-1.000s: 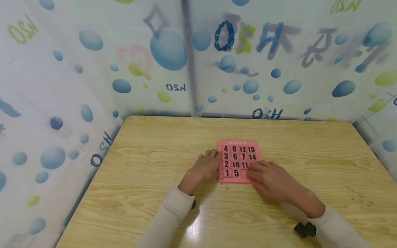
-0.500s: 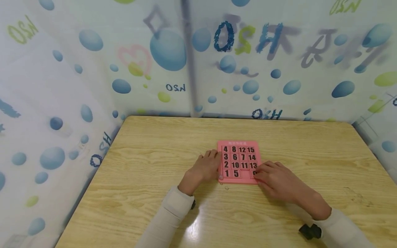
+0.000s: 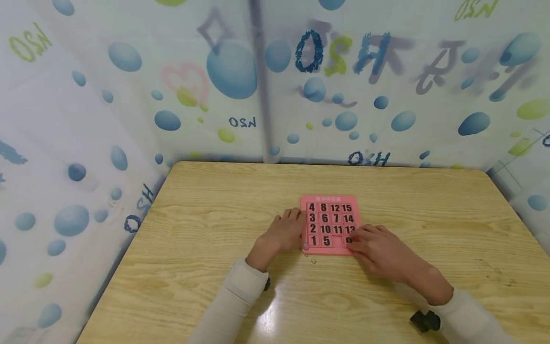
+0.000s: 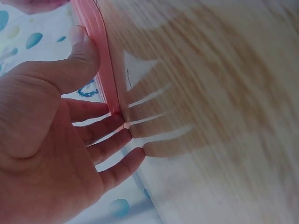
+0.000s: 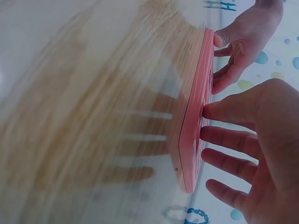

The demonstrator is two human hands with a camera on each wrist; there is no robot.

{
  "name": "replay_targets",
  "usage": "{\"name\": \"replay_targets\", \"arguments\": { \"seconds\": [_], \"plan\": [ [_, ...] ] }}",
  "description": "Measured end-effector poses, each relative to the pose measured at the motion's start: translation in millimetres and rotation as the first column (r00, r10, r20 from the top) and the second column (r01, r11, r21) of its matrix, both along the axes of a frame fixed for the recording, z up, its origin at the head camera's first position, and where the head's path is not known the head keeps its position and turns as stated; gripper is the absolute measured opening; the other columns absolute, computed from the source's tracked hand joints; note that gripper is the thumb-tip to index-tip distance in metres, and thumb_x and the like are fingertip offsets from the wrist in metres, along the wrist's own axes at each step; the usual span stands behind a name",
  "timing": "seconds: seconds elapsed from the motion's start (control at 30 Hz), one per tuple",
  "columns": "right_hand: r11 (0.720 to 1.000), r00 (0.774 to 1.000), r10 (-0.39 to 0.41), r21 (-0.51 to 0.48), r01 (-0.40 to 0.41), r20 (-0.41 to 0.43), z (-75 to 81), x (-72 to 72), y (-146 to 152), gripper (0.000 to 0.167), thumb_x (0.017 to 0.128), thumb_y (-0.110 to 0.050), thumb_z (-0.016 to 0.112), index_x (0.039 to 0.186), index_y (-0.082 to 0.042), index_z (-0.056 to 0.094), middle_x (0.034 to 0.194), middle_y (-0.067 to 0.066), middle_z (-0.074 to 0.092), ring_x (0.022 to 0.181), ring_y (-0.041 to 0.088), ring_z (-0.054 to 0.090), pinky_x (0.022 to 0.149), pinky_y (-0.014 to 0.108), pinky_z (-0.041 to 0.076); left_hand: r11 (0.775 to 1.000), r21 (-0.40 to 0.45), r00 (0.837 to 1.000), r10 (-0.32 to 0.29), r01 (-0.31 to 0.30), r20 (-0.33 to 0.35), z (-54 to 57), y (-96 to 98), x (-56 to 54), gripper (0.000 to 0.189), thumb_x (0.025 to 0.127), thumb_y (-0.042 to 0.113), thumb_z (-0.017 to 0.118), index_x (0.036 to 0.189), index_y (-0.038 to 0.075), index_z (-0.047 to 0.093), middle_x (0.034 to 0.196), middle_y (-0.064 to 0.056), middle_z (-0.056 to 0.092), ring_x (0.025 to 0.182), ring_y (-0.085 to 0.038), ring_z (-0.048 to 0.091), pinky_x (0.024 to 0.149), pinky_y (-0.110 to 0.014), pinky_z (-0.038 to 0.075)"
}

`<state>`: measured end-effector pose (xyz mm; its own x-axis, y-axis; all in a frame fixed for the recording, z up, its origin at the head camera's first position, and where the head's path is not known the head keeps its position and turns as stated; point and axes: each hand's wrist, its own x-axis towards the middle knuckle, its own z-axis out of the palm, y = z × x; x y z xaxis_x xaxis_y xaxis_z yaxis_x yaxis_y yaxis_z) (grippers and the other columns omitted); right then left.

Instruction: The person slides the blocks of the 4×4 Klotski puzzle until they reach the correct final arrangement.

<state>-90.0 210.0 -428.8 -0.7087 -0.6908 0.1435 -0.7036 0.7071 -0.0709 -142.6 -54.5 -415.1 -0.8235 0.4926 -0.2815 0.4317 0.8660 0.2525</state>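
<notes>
A pink number sliding puzzle (image 3: 328, 198) lies flat on the table, its numbered tiles in rows with a gap in the bottom row right of the 5. My left hand (image 3: 281, 232) steadies the puzzle's left side. In the left wrist view, the thumb rests against the pink edge (image 4: 103, 56) and the fairly straight fingers touch the side and tabletop. My right hand (image 3: 384, 253) reaches over the lower right corner, fingertips on the 9 tile (image 3: 348, 240), partly covered by them. The right wrist view shows loosely extended fingers and thumb (image 5: 275, 154) touching the puzzle's face.
The wood-grain table (image 3: 206, 200) extends around the puzzle on all sides. Behind it hangs a pale curtain (image 3: 283, 110) printed with blue and green drops. Small dark marks (image 3: 494, 272) show on the tabletop at right. A black wrist device (image 3: 425, 321) sits at the right sleeve.
My right hand first drew back to the right, uncovering the 13 and part of the 9, then came slightly left again. The 9 tile shifted a little left. My left hand stayed put.
</notes>
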Motion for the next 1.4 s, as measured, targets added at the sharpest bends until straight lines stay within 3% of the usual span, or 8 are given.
{"name": "replay_targets", "arguments": {
  "seconds": [0.9, 1.23, 1.4],
  "plan": [
    [1.000, 1.000, 0.003, -0.007, -0.003, 0.022, -4.1, 0.6, -14, 0.028, 0.096, -0.025, 0.063, 0.121, -0.019, 0.073, 0.122, 0.004, 0.066, 0.115, 0.027, 0.060, 0.093, 0.053, 0.049, 1.000, -0.010, 1.000, -0.008, 0.008, -0.008, -0.4, -0.3, 1.1, 0.084, 0.089, 0.039, 0.072, 0.155, 0.007, 0.029, 0.153, -0.013, 0.035, 0.144, -0.030, 0.031, 0.111, -0.050, 0.035],
    [0.992, 0.992, -0.122, -0.001, 0.122, -0.004, -1.4, -7.0, -4, 0.030, 0.094, -0.021, 0.066, 0.122, -0.012, 0.071, 0.125, 0.008, 0.065, 0.117, 0.031, 0.058, 0.096, 0.056, 0.047, 1.000, -0.010, 1.000, -0.003, 0.003, -0.004, -2.4, 0.0, 1.0, 0.085, 0.089, 0.040, 0.071, 0.155, 0.008, 0.028, 0.154, -0.012, 0.033, 0.144, -0.030, 0.030, 0.112, -0.050, 0.034],
    [0.991, 0.990, -0.134, 0.023, 0.134, -0.033, -2.4, -8.9, -2, 0.029, 0.094, -0.020, 0.068, 0.120, -0.009, 0.072, 0.124, 0.010, 0.066, 0.116, 0.032, 0.059, 0.094, 0.056, 0.048, 1.000, -0.006, 1.000, -0.007, 0.006, -0.010, -1.6, -0.7, 1.1, 0.085, 0.090, 0.040, 0.071, 0.155, 0.008, 0.028, 0.154, -0.012, 0.033, 0.144, -0.030, 0.030, 0.113, -0.051, 0.034]
  ]
}}
